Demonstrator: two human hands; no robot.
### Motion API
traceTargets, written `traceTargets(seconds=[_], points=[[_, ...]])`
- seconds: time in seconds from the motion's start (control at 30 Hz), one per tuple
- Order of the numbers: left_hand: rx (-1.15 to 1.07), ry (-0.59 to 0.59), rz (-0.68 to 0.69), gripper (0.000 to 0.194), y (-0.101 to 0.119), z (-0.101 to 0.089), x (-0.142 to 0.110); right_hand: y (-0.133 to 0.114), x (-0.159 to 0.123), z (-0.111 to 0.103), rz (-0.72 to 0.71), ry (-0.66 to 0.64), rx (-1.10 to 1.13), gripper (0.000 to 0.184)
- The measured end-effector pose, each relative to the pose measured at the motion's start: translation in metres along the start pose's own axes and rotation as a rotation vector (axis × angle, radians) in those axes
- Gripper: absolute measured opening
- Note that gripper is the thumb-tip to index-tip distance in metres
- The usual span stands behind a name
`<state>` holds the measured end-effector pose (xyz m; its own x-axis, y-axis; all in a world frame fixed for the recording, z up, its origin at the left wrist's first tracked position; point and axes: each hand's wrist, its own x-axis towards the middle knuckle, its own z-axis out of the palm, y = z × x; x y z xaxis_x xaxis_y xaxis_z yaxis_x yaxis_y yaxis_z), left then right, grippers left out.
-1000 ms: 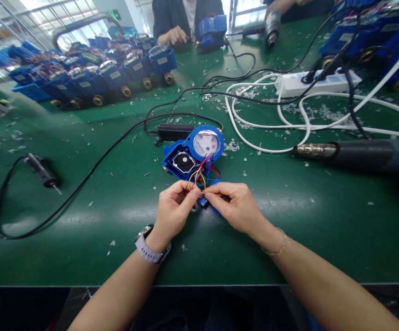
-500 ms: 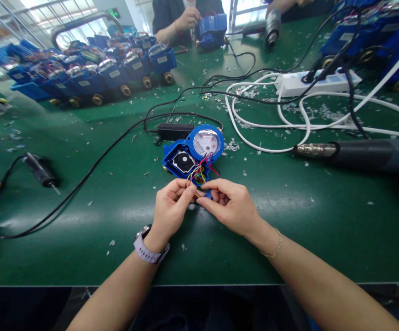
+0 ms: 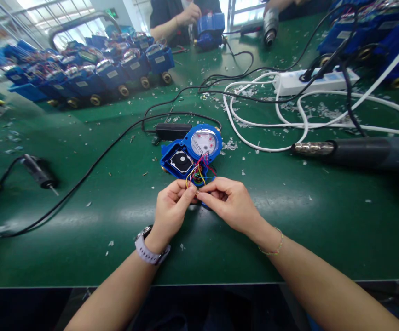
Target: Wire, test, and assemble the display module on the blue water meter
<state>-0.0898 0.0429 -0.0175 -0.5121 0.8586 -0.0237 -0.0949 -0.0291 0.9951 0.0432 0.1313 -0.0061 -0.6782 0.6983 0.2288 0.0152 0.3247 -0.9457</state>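
Observation:
A blue plastic water meter housing (image 3: 171, 158) lies open on the green mat, with a round dial (image 3: 204, 141) and a black square part (image 3: 181, 162) in its compartment. Thin red, yellow and blue wires (image 3: 199, 174) rise from it. My left hand (image 3: 172, 211) and my right hand (image 3: 228, 202) meet just below the housing, their fingertips pinched together at the wires. The fingers hide the wire ends and the lower part of the housing.
A black heat gun (image 3: 358, 151) lies to the right, near a white power strip (image 3: 315, 82) and looped white cables (image 3: 264, 133). Rows of blue meters (image 3: 82, 82) stand at the back left. A co-worker's hand (image 3: 190, 14) holds a blue meter (image 3: 209, 30) across the table. Plastic scraps litter the mat.
My hands have risen slightly towards the housing, and the wires now sit closer to it. The whole view has shifted a little. A person's hand has appeared at the left edge.

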Motion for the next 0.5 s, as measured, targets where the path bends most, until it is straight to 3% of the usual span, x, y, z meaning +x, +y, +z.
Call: traceTargets(seconds=[0.23, 0.5], points=[[-0.030, -0.012, -0.013, 0.021, -0.0022, 0.0001, -0.0009, 0.0026, 0.0009, -0.0043, 0.036, -0.089, 0.109, 0.014], [-0.057, -0.006, -0.022, 0.021, -0.0008, 0.0017, -0.0006, 0.0031, 0.0000, -0.0013, 0.084, -0.039, 0.131, 0.009]])
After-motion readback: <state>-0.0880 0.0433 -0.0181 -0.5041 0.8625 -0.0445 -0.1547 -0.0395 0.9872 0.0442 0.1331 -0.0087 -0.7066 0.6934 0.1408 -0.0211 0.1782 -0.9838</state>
